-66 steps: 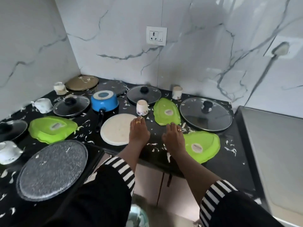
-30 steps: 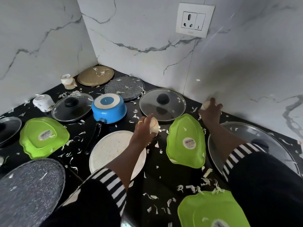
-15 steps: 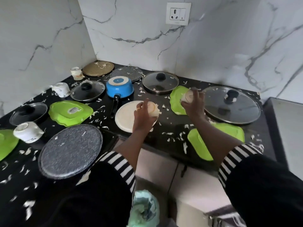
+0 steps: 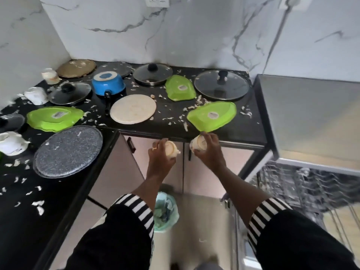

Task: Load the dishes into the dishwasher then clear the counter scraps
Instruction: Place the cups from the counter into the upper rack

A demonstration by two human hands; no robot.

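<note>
two cups in play, one per hand: our left hand (image 4: 158, 152) wraps a cream cup (image 4: 171, 152), our right hand (image 4: 209, 148) grips a second cream cup (image 4: 199, 144), both held just off the front edge of the black counter (image 4: 171, 112). nearest on the counter sit a green plate (image 4: 212, 115) and a white round plate (image 4: 133, 111), with pale scraps (image 4: 183, 118) scattered between. further back, a blue saucepan (image 4: 108, 83) upside down and a big glass lid (image 4: 222, 87). off to our right, the dishwasher rack (image 4: 303, 184) stands open; below our arms, a bin with a green liner (image 4: 165, 213).
</note>
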